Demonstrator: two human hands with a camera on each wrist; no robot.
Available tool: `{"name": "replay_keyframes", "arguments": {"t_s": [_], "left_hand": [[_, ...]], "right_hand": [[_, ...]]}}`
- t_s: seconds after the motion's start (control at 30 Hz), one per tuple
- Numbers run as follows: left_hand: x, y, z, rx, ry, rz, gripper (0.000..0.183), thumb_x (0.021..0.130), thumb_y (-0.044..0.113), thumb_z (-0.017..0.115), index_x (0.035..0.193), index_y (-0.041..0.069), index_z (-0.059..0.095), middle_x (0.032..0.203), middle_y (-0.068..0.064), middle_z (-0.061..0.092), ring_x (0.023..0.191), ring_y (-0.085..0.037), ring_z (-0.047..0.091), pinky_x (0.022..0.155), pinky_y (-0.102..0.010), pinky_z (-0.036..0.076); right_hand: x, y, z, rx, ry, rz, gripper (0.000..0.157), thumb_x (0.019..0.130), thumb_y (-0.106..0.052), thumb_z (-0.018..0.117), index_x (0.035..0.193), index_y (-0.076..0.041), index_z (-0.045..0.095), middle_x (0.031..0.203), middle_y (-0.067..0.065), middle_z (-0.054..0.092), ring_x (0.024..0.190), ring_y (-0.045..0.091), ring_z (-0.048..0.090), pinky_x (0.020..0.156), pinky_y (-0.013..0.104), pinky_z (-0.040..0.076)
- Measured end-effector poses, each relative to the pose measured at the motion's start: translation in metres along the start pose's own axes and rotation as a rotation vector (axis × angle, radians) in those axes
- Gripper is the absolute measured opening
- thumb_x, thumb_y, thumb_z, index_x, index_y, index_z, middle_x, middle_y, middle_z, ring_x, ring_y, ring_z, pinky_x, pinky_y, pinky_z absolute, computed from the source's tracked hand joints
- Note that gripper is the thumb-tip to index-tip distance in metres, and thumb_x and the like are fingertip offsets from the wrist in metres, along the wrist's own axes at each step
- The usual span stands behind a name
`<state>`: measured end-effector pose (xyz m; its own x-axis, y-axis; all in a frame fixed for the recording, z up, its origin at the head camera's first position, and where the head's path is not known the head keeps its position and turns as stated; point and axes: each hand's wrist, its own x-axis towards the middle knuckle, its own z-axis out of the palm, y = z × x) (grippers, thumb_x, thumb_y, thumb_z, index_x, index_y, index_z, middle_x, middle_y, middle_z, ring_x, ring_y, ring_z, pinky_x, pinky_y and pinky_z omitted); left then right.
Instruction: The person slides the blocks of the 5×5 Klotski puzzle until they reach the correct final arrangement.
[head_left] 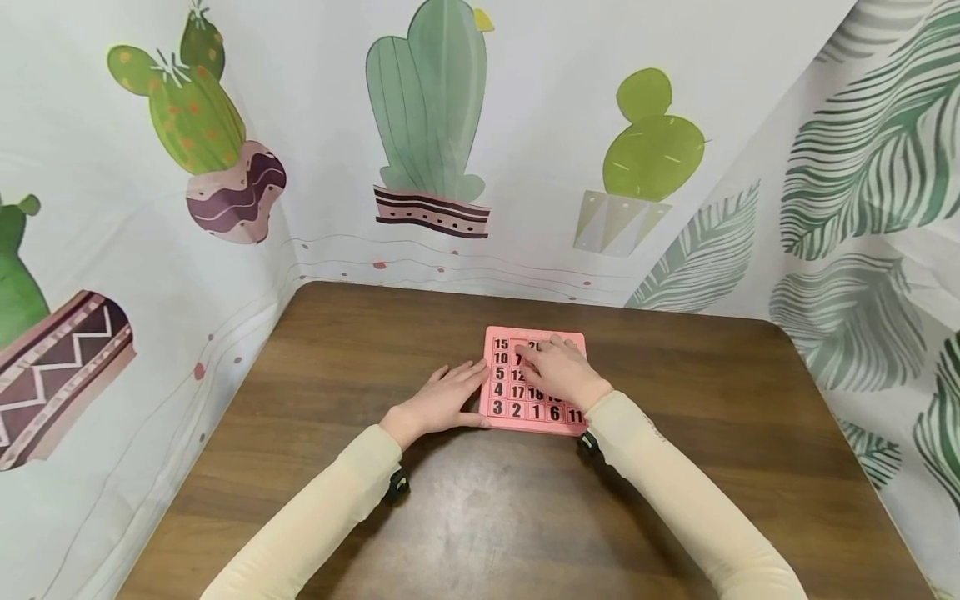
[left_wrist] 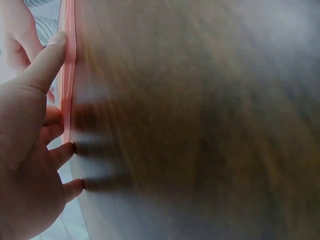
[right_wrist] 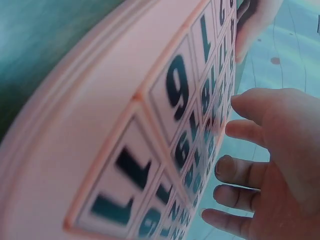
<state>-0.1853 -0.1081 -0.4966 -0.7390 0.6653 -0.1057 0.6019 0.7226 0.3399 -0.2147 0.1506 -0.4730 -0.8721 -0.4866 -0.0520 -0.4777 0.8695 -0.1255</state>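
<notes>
A pink sliding number puzzle (head_left: 517, 423) lies flat on the wooden table, with black numbers on its square tiles. In its top row a pink gap shows between 15 and 20. My left hand (head_left: 442, 398) rests at the puzzle's left side, thumb near the front corner and fingers spread along the edge. The left wrist view shows that thumb (left_wrist: 50, 57) touching the pink rim. Over the upper tiles, my right hand (head_left: 561, 371) reaches in with fingers slightly bent and hides several numbers. Its fingertips are at the tiles near the gap; exact contact is hard to tell.
The brown wooden table (head_left: 480, 517) extends around the puzzle on all sides. Behind it hangs a white cloth (head_left: 330, 125) printed with cacti and leaves. A small black device (head_left: 397, 483) is strapped at the left wrist, another (head_left: 588, 443) at the right.
</notes>
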Motion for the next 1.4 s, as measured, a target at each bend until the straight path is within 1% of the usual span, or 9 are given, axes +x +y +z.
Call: {"name": "replay_keyframes", "arguments": {"t_s": [0.2, 0.37, 0.47, 0.67, 1.07, 1.17, 1.27, 1.33, 1.4], "left_hand": [[0.001, 0.002, -0.001, 0.003, -0.007, 0.003, 0.093, 0.096, 0.06, 0.067, 0.165, 0.008, 0.03, 0.172, -0.009, 0.024, 0.158, -0.031, 0.023, 0.123, -0.063, 0.019], [0.001, 0.005, -0.002, -0.001, -0.01, 0.005, 0.094, 0.096, 0.059, 0.067, 0.165, 0.008, 0.03, 0.172, -0.009, 0.023, 0.158, -0.031, 0.023, 0.123, -0.063, 0.019], [0.001, 0.006, -0.002, -0.007, -0.008, 0.007, 0.093, 0.096, 0.059, 0.067, 0.164, 0.007, 0.031, 0.172, -0.01, 0.024, 0.158, -0.032, 0.023, 0.123, -0.064, 0.02], [0.0, 0.006, -0.003, -0.008, -0.009, 0.004, 0.093, 0.096, 0.059, 0.066, 0.165, 0.008, 0.03, 0.172, -0.01, 0.024, 0.158, -0.032, 0.022, 0.123, -0.063, 0.018], [0.0, 0.003, 0.001, 0.003, -0.003, -0.004, 0.094, 0.095, 0.06, 0.066, 0.165, 0.009, 0.03, 0.172, -0.009, 0.023, 0.158, -0.031, 0.023, 0.123, -0.063, 0.019], [-0.001, 0.003, 0.0, 0.0, 0.0, 0.004, 0.094, 0.095, 0.059, 0.067, 0.165, 0.008, 0.03, 0.172, -0.01, 0.024, 0.158, -0.032, 0.023, 0.123, -0.064, 0.019], [-0.001, 0.003, -0.001, 0.003, -0.007, 0.005, 0.094, 0.096, 0.059, 0.067, 0.165, 0.008, 0.03, 0.172, -0.01, 0.023, 0.158, -0.032, 0.023, 0.123, -0.063, 0.019], [-0.001, 0.003, -0.001, 0.001, -0.007, 0.005, 0.093, 0.096, 0.059, 0.067, 0.165, 0.008, 0.03, 0.172, -0.01, 0.024, 0.158, -0.032, 0.023, 0.123, -0.063, 0.02], [-0.001, 0.004, -0.001, -0.005, -0.005, 0.005, 0.093, 0.095, 0.059, 0.067, 0.165, 0.008, 0.031, 0.172, -0.01, 0.024, 0.158, -0.033, 0.024, 0.123, -0.064, 0.02]], "right_hand": [[0.007, -0.008, 0.0, -0.019, -0.004, -0.013, 0.05, 0.107, -0.035, 0.055, 0.154, -0.018, 0.054, 0.133, 0.018, 0.068, 0.124, 0.039, 0.058, 0.109, 0.061, 0.043], [0.01, -0.01, 0.0, -0.007, -0.027, -0.003, 0.05, 0.108, -0.036, 0.053, 0.155, -0.019, 0.053, 0.139, 0.02, 0.065, 0.133, 0.043, 0.054, 0.113, 0.063, 0.039], [0.008, -0.01, -0.001, 0.005, -0.037, 0.003, 0.051, 0.108, -0.035, 0.053, 0.156, -0.019, 0.052, 0.142, 0.021, 0.062, 0.139, 0.045, 0.05, 0.115, 0.064, 0.036], [0.001, -0.006, -0.004, -0.001, -0.027, 0.01, 0.051, 0.107, -0.034, 0.055, 0.156, -0.019, 0.052, 0.14, 0.021, 0.063, 0.135, 0.043, 0.053, 0.112, 0.063, 0.04], [-0.01, 0.005, -0.003, 0.022, -0.004, 0.032, 0.05, 0.107, -0.034, 0.056, 0.154, -0.017, 0.054, 0.14, 0.023, 0.063, 0.138, 0.047, 0.05, 0.113, 0.063, 0.038], [-0.012, 0.007, -0.003, 0.02, 0.0, 0.032, 0.049, 0.107, -0.034, 0.056, 0.153, -0.017, 0.055, 0.135, 0.023, 0.067, 0.135, 0.046, 0.053, 0.114, 0.062, 0.038], [-0.013, 0.009, -0.002, -0.004, 0.01, 0.022, 0.048, 0.107, -0.032, 0.057, 0.152, -0.016, 0.057, 0.127, 0.022, 0.07, 0.121, 0.041, 0.06, 0.109, 0.061, 0.042], [-0.013, 0.01, -0.001, -0.017, 0.015, 0.018, 0.048, 0.107, -0.032, 0.057, 0.152, -0.016, 0.057, 0.124, 0.021, 0.071, 0.113, 0.039, 0.06, 0.105, 0.06, 0.045], [-0.014, 0.01, 0.0, -0.019, 0.017, 0.015, 0.047, 0.107, -0.032, 0.056, 0.151, -0.015, 0.058, 0.126, 0.021, 0.071, 0.11, 0.037, 0.06, 0.103, 0.059, 0.046]]}}
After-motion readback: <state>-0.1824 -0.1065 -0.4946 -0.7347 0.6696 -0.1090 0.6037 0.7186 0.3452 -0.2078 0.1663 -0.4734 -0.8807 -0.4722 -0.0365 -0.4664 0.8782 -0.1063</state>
